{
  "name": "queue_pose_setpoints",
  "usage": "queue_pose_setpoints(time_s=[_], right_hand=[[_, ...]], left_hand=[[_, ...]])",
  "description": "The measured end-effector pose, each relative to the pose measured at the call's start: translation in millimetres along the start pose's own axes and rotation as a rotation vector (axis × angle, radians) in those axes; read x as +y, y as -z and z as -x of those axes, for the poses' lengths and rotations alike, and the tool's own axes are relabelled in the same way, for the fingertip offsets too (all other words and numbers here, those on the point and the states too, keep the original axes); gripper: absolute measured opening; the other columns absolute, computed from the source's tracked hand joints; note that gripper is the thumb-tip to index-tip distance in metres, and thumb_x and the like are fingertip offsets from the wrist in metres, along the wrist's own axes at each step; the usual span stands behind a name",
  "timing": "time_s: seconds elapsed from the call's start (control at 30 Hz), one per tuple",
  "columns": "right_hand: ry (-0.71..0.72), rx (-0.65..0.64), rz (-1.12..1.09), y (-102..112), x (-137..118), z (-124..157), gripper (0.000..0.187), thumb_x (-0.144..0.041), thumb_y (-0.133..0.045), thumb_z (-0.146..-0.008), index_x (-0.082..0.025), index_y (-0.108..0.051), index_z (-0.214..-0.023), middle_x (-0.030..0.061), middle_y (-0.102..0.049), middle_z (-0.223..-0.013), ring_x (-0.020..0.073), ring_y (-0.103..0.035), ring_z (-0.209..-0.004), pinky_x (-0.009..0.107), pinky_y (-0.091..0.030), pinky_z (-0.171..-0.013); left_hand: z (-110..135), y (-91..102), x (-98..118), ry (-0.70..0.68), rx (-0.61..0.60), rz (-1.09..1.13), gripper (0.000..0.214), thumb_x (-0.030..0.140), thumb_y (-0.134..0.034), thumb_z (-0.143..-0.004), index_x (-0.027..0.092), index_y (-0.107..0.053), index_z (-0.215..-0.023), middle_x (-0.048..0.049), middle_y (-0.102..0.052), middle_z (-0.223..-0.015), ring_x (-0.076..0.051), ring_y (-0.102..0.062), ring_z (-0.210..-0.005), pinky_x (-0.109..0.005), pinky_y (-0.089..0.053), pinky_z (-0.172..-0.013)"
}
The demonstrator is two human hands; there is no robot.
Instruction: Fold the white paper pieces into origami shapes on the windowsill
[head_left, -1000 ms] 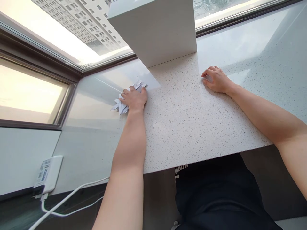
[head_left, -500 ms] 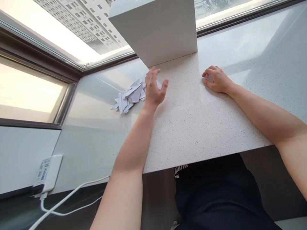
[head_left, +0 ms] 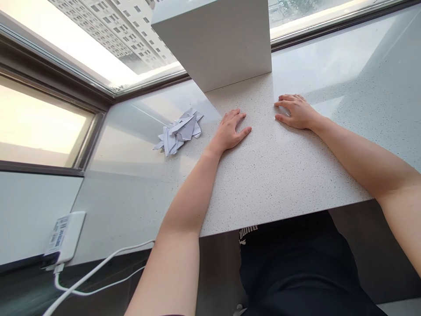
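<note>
The left hand (head_left: 228,131) lies palm down on a speckled white stone countertop (head_left: 276,175), open with fingers spread; it has hold of nothing; the right hand (head_left: 294,112) also lies palm down on the countertop, open with fingers lightly curved, and likewise has hold of nothing; the hands are near each other but not touching. A pointed cluster of folded white paper (head_left: 179,134) lies flat on the countertop in the window glare, just beside the left hand on the window side, not in contact with either hand; its exact fold form cannot be determined from this view. A white rectangular block (head_left: 213,44) stands upright on the countertop beyond the hands, near the paper; a large window (head_left: 39,125) runs along the countertop's far edges; a white power bank (head_left: 64,237) rests on the sill at lower left, with a white charging cable (head_left: 98,263) trailing from it; black PUMA-lettered clothing (head_left: 289,267) shows below the countertop edge.
</note>
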State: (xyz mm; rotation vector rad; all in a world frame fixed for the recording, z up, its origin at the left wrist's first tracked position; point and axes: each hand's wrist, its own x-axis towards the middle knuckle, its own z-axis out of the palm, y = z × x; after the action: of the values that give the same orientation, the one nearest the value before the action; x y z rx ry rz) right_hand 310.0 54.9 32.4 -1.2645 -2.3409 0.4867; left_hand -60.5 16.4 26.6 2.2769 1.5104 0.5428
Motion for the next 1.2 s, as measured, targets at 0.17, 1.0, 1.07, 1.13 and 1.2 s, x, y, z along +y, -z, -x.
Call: queue_pose_setpoints(time_s=[0.17,1.0,1.07,1.13,1.2], right_hand=[[-0.007,-0.024,0.02,3.1,-1.2,0.7,0.075,-0.077,-0.062,-0.117,-0.033,-0.083,-0.173,0.012,-0.065,-0.194,0.0571,-0.051,-0.183,0.086,-0.026,-0.155],[0.001,-0.022,-0.005,2.7,-0.7,0.8,0.075,-0.078,-0.064,-0.116,-0.035,-0.083,-0.174,0.0114,-0.066,-0.193,0.0583,-0.051,-0.183,0.088,-0.025,-0.155],[-0.001,-0.018,-0.009,2.8,-1.2,0.7,0.075,-0.078,-0.064,-0.115,-0.034,-0.084,-0.172,0.0117,-0.066,-0.192,0.058,-0.051,-0.183,0.088,-0.024,-0.155],[-0.003,-0.019,-0.006,3.2,-1.8,0.7,0.074,-0.077,-0.065,-0.115,-0.034,-0.084,-0.172,0.0119,-0.066,-0.193,0.0576,-0.051,-0.183,0.088,-0.024,-0.155],[-0.008,-0.023,0.0,3.6,-2.3,0.8,0.074,-0.076,-0.065,-0.115,-0.034,-0.084,-0.173,0.0118,-0.065,-0.193,0.0572,-0.051,-0.183,0.087,-0.024,-0.155]], left_hand=[[2.3,5.7,7.7,0.033,-0.051,-0.088,0.084,0.077,-0.066,-0.118,0.026,-0.066,-0.186,-0.0178,-0.05,-0.205,-0.042,-0.038,-0.197,-0.063,-0.027,-0.164],[2.2,4.4,6.8,0.036,-0.04,-0.082,0.081,0.071,-0.072,-0.118,0.025,-0.067,-0.185,-0.0186,-0.05,-0.205,-0.043,-0.039,-0.197,-0.063,-0.028,-0.164],[2.1,4.2,6.4,0.034,-0.042,-0.072,0.082,0.069,-0.073,-0.117,0.024,-0.066,-0.185,-0.0188,-0.049,-0.205,-0.042,-0.039,-0.197,-0.063,-0.027,-0.164],[1.8,3.6,5.6,0.027,-0.04,-0.058,0.081,0.068,-0.073,-0.117,0.024,-0.066,-0.185,-0.0184,-0.05,-0.205,-0.042,-0.04,-0.196,-0.063,-0.027,-0.164],[1.5,3.0,4.4,0.022,-0.037,-0.046,0.08,0.067,-0.074,-0.117,0.025,-0.067,-0.185,-0.0177,-0.05,-0.205,-0.042,-0.04,-0.196,-0.063,-0.027,-0.165]])
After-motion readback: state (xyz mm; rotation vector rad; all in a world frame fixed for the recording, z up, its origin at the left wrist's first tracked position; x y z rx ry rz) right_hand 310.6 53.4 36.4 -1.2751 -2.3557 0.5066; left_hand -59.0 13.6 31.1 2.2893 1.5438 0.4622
